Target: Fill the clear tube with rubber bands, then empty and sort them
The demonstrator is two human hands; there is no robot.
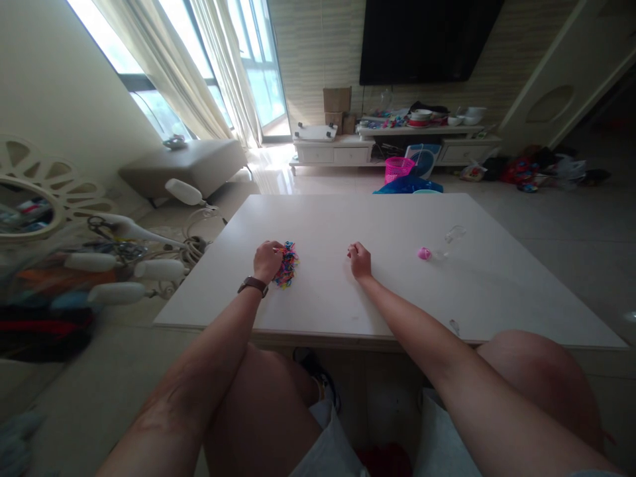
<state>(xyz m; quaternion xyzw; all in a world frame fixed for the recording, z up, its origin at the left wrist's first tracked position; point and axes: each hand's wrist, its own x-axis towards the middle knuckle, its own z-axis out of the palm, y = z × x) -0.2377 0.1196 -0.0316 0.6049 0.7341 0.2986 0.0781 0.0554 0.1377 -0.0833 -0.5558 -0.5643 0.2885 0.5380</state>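
Observation:
On the white table (320,225) lies a heap of small multicoloured pieces (287,268), perhaps elastic bands; their exact kind is too small to tell. My left hand (268,260), with a dark watch at its wrist, touches the heap's left edge, its fingers pinched together. Whatever is between those fingers is hidden. To the right of the heap, my right hand (360,260) is closed in a pinch over the table, with something tiny perhaps at its fingertips. Further right are a pink round object (424,254) and a clear plastic container (454,234), lying apart from my hands.
A small clear piece (454,326) lies near the table's front edge. White lamp heads (159,269) and cables crowd the left side. Beyond the far edge stand a pink basket (398,169) and a low TV cabinet (328,152). My knees are close under the front edge.

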